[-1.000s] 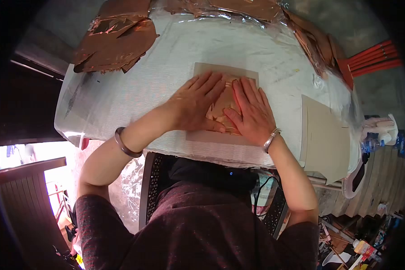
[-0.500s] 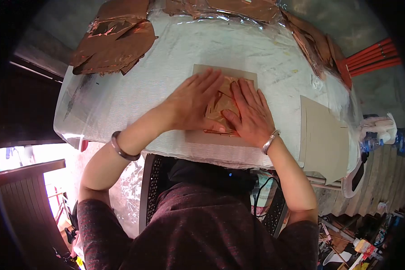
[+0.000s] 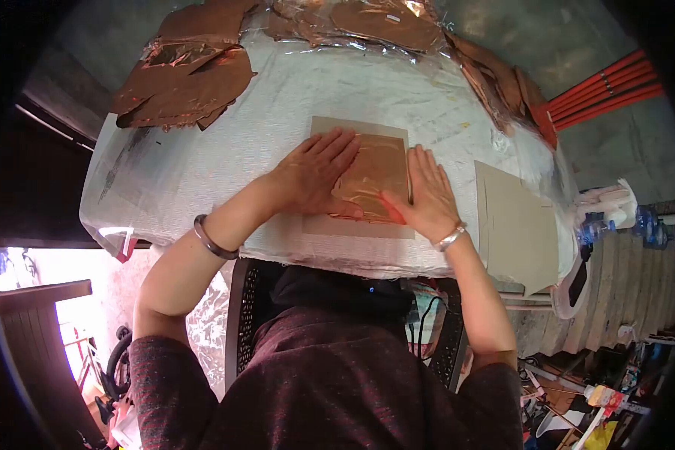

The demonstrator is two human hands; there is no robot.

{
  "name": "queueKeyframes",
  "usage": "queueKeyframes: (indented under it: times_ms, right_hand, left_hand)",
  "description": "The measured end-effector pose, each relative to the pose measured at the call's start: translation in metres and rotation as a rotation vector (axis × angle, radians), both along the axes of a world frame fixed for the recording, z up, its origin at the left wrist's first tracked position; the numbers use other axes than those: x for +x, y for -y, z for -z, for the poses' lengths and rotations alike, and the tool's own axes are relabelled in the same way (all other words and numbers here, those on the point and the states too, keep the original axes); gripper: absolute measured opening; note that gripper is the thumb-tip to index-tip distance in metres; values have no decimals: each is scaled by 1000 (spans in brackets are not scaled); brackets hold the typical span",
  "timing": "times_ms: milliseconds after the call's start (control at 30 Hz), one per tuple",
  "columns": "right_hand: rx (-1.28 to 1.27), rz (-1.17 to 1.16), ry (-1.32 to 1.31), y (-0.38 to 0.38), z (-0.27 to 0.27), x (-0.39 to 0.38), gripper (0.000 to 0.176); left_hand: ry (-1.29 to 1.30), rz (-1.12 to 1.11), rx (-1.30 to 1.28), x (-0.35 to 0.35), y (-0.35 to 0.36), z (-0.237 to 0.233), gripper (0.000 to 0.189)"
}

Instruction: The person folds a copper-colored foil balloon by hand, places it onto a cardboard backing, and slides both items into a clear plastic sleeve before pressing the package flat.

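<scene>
A square stack of shiny copper-coloured sheets lies on a grey-brown cardboard piece in the middle of the white-covered table. My left hand rests along the stack's left side, fingers stretched and covering part of that edge, with its thumb by the near edge. On the opposite side, my right hand lies with its fingers straight beside the right edge, its thumb touching the near right corner. Both hands are open and grip nothing. Hidden under the left hand is part of the stack's left border.
A second cardboard piece lies at the table's right edge. Copper-coloured sheets are piled at the far left, with more in clear plastic along the far edge. Red-orange rods stick out at the far right.
My right hand has slid right, off the stack's top to its right edge, uncovering the surface, which looks smoother. My left hand stays at the left side.
</scene>
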State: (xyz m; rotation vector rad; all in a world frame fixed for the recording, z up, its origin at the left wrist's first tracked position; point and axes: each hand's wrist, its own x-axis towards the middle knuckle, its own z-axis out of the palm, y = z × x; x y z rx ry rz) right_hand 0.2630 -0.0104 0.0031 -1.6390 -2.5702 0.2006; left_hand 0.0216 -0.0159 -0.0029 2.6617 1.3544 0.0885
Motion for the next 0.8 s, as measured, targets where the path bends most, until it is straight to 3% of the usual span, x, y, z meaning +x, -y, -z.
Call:
queueKeyframes:
  times_ms: [133, 267, 367, 500, 567, 667, 800]
  right_hand:
    - [204, -24, -116, -6, -10, -16, 69]
    - [162, -117, -174, -13, 4, -60, 63]
    - [-26, 32, -119, -10, 6, -55, 63]
    - [209, 151, -74, -1, 24, -8, 57]
    - [176, 165, -419, 8, 10, 9, 50]
    - [88, 320, -600, 23, 2, 19, 42]
    - [-147, 361, -566, 15, -5, 26, 39]
  left_hand:
    - [-33, 3, -29, 2, 0, -4, 108]
    - [4, -7, -57, 1, -1, -6, 108]
    - [39, -6, -40, 0, 0, 1, 107]
    - [61, 2, 28, -2, 0, 4, 109]
    - [96, 9, 47, -3, 0, 9, 109]
    - [131, 16, 75, -5, -1, 14, 109]
    - [125, 24, 59, -4, -2, 10, 109]
